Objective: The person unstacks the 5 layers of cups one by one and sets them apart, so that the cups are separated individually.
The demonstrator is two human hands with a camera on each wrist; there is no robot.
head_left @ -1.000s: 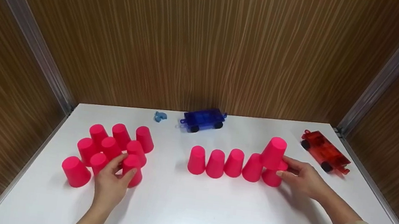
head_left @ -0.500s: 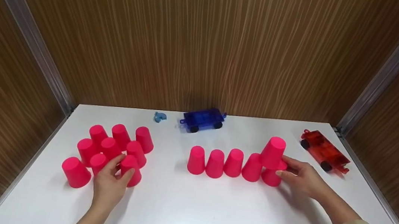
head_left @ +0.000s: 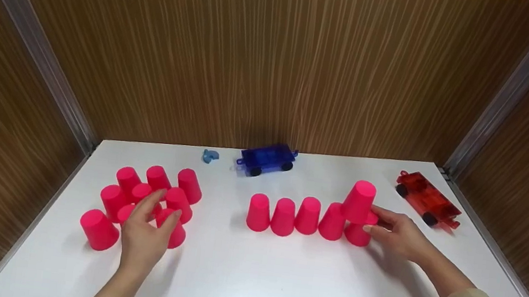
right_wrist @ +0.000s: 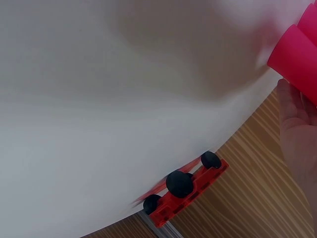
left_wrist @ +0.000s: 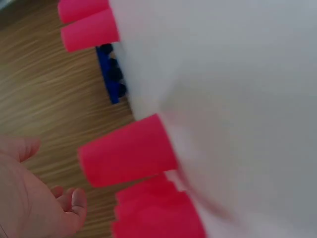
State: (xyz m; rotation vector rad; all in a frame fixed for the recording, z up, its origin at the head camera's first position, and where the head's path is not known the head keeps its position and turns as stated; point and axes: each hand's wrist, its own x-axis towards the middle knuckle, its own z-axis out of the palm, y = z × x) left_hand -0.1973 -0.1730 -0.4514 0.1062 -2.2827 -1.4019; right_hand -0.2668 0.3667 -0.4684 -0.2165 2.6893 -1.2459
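Note:
Several pink cups stand upside down in a cluster on the left. Over its front right cup (head_left: 176, 235) my left hand (head_left: 142, 239) hovers, thumb and fingers spread. In the left wrist view that hand (left_wrist: 29, 198) shows a gap from the nearest pink cup (left_wrist: 129, 151). Several more cups form a row at centre right, and one upper cup (head_left: 359, 201) stands on the two rightmost. My right hand (head_left: 396, 236) holds the row's end cup (head_left: 357, 235) from the right, thumb in front, other fingertips partly hidden behind it.
A blue toy wagon (head_left: 267, 160) stands at the back of the white table (head_left: 240, 275), with a small light-blue piece (head_left: 210, 156) to its left. A red toy wagon (head_left: 429, 199) is at the back right. Wood-grain panels (head_left: 274, 60) enclose the back and sides.
My left hand has let go of the front right cup and lifted, its fingers spreading apart. The right hand keeps its place at the row's end.

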